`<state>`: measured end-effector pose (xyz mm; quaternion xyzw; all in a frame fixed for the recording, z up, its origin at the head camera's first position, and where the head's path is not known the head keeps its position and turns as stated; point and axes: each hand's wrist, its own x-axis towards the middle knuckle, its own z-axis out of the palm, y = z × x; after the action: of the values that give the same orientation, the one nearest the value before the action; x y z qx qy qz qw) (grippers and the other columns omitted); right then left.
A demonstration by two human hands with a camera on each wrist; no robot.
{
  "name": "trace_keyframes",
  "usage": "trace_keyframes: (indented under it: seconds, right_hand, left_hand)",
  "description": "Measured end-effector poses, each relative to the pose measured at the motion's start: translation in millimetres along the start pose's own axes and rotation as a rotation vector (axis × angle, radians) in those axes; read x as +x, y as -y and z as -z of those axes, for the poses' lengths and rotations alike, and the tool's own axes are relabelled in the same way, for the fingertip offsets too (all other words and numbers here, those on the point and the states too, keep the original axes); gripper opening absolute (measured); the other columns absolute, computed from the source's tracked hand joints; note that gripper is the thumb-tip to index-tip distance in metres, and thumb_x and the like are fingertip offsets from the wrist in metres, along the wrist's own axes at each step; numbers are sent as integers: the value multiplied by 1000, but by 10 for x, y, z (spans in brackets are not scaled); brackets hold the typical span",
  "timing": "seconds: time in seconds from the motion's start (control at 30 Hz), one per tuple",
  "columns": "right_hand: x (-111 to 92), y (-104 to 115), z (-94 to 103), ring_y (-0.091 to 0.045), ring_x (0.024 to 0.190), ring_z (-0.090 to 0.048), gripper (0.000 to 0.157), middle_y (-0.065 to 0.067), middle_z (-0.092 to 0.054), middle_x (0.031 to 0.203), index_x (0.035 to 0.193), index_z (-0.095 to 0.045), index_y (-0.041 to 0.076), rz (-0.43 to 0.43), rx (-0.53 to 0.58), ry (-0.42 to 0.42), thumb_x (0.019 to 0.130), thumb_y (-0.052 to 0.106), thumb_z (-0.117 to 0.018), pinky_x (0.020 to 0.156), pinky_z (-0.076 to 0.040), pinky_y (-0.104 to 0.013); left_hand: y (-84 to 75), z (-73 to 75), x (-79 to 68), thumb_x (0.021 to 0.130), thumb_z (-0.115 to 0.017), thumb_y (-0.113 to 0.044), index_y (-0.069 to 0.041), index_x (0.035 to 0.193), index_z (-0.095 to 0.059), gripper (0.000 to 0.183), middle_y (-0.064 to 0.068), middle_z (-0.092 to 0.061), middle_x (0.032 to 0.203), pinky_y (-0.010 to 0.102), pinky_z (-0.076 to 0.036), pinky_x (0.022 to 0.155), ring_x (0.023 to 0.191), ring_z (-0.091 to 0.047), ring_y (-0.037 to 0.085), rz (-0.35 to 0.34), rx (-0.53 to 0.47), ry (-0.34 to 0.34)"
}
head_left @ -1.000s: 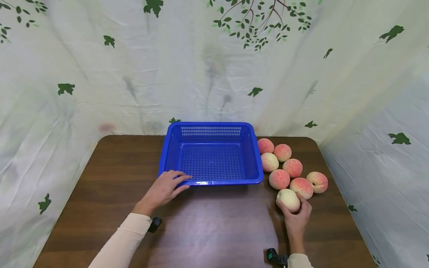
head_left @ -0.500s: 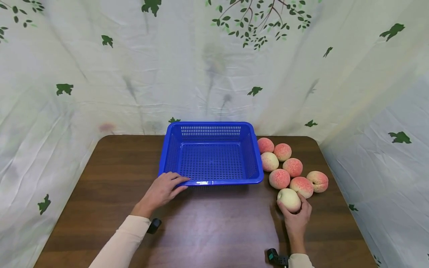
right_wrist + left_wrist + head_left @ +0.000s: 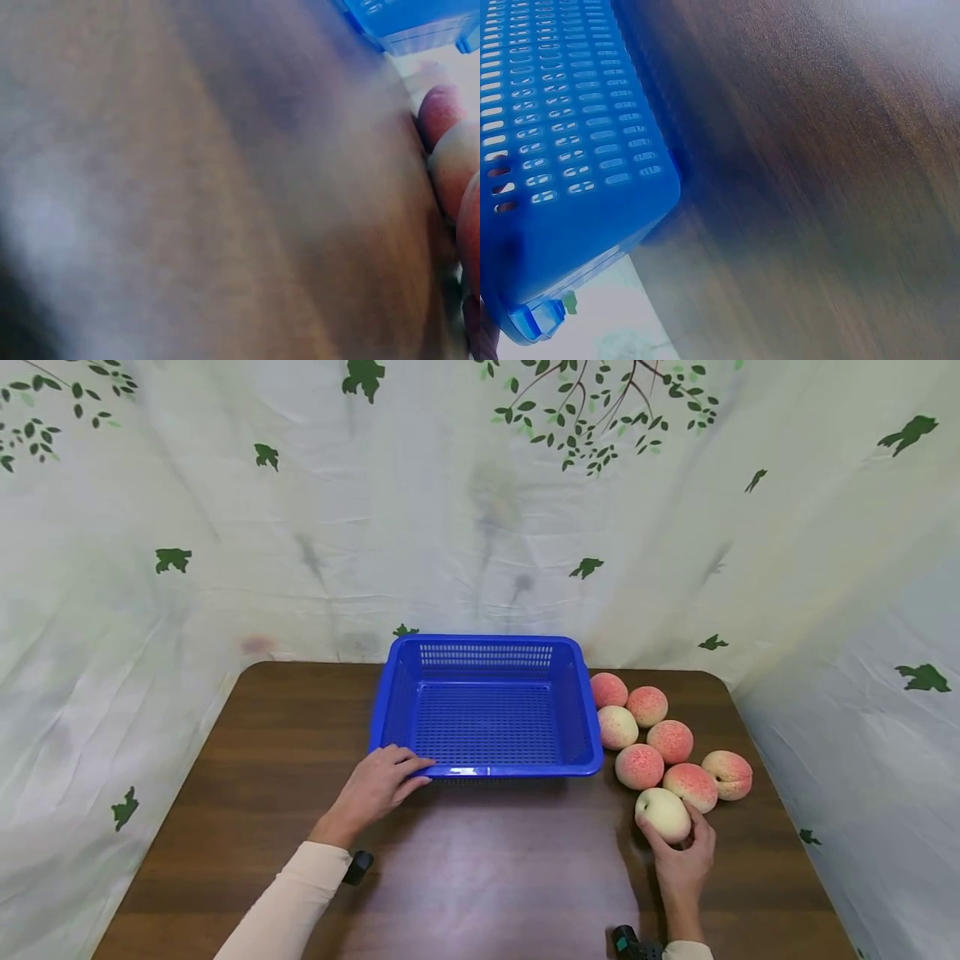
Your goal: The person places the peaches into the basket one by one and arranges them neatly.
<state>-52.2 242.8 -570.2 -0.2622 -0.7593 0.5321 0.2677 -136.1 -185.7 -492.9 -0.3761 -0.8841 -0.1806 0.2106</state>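
Note:
In the head view a blue plastic basket point(image 3: 487, 771) with slotted walls stands at the back middle of the table, nothing inside it. My left hand point(image 3: 372, 792) holds its front rim near the left corner, fingers over the rim and thumb outside. The left wrist view shows the basket's slotted wall point(image 3: 577, 210) from close by. On the right, my right hand point(image 3: 686, 857) grips a pale cream peach point(image 3: 662, 815) between thumb and fingers. This peach is nearest to me in a cluster; a red-blushed peach point(image 3: 690, 787) lies just behind it.
Several more peaches lie right of the basket, among them a pink peach point(image 3: 639, 767), a pale peach point(image 3: 618, 727) and an outer peach point(image 3: 727, 775) toward the right edge. A white leaf-printed cloth point(image 3: 450, 527) hangs behind the brown table point(image 3: 300, 718).
The head view has shifted a little, so everything appears slightly further right. Both hands keep about the same places on the basket rim and the pale peach.

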Motion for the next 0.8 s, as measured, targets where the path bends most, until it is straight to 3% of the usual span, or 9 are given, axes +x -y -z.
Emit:
trace_keyframes:
  seconds: [0.07,0.13,0.23,0.3,0.63,0.8]
  right_hand:
    - [12,24,23,-2,97,-46,66,11,-42,111,130,-55,4,-12,20,-3,72,8,-85,78,-36,-5]
    - [18,56,32,-3,99,-46,66,13,-42,111,131,-54,5,-24,33,-6,72,10,-85,78,-37,-4]
    - [24,131,35,-5,100,-47,67,13,-44,112,132,-54,5,-36,81,-10,73,9,-85,78,-38,-5]
    - [37,204,41,-7,101,-47,68,12,-46,113,133,-53,4,-29,107,-15,72,6,-84,78,-39,-5]
    - [232,661,-16,-12,102,-52,69,2,-49,119,135,-50,-1,9,328,71,73,-9,-78,77,-46,-10]
    - [352,904,-128,-12,106,-51,68,4,-50,120,135,-51,1,75,314,132,74,-8,-78,82,-44,-10]
  left_hand:
    - [-5,-13,9,98,-33,-51,-12,102,-76,58,0,-68,87,36,-48,68,79,-61,20,5,-6,1]
    - [-5,-13,10,96,-50,-46,-12,102,-76,43,0,-68,87,37,-48,69,79,-62,20,9,-11,1]
    - [-4,-8,8,85,-71,-31,-11,101,-76,26,0,-68,86,37,-48,69,79,-62,20,11,-17,-1]
    - [-5,-8,16,75,-79,-21,-11,101,-77,28,0,-67,84,36,-48,68,77,-62,20,7,-23,-8]
    - [31,-11,24,70,-83,-19,-9,97,-78,29,-1,-63,75,34,-46,61,67,-58,17,-29,-11,-37]
    - [37,-18,33,70,-83,-18,-9,97,-78,28,-1,-63,74,34,-46,60,66,-58,17,-16,-34,-30]
